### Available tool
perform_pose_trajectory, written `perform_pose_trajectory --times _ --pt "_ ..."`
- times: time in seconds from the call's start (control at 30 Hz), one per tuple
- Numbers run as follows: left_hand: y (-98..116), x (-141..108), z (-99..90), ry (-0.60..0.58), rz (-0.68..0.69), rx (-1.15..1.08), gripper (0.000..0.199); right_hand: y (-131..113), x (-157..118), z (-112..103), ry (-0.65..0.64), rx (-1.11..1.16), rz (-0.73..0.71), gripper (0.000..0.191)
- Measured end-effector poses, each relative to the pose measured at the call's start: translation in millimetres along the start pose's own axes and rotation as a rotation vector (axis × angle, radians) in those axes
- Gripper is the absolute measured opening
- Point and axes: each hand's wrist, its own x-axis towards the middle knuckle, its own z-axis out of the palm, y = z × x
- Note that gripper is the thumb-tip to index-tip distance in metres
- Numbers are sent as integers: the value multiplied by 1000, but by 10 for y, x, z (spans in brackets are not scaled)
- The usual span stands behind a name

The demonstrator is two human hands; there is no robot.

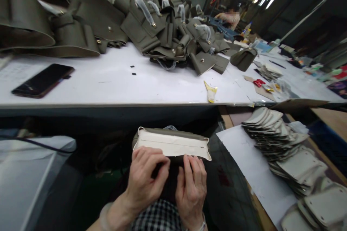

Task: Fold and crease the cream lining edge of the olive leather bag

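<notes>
An olive-grey handbag (173, 145) lies tilted over my lap, its pale off-white bottom turned up toward me. Thin lines run along that bottom, and its corners show raised edges. My left hand (146, 174) has its fingers bent over the near edge at the left, closed on it, with the thumb curled below. Farther right, my right hand (192, 184) holds the same near edge with its fingertips together; the thumb sits lower. Most of the bag's body is hidden under the bottom and behind my hands.
The white table (114, 86) ahead bears a pile of olive-grey bags (162, 29), a phone (43, 80) and a yellow-edged scrap (210, 92). Stacked pale panels (300, 166) stand at the right, beside white paper (252, 166). A person (230, 17) is in the background.
</notes>
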Motion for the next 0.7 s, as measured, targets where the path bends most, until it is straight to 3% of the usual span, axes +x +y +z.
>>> perform_pose_trajectory --times 0.13,0.2,0.27,0.3,0.37,0.43,0.47,0.53,0.7 --pt "-42 -339 -207 131 -199 -253 18 31 15 10 8 -10 -28 40" --pt "25 -467 -244 163 -241 -312 15 40 34 5 14 -19 -41 39" --pt "59 -546 -222 167 -393 -383 8 46 53 -2 18 -23 -54 38" --pt "42 -565 -186 167 -561 -459 3 48 63 -6 20 -24 -61 38" --pt "-79 -560 -67 247 -1096 -714 9 52 80 -11 22 -25 -80 38" --pt "-279 -503 94 425 -1614 -1008 16 54 98 -11 25 -23 -95 37" --pt "-386 -461 180 469 -1721 -1082 18 54 106 -10 30 -18 -99 37" --pt "-567 -364 344 508 -1766 -1171 20 52 118 -5 38 2 -102 36" --pt "-721 -215 637 522 -1596 -1331 25 44 113 12 40 55 -99 37"
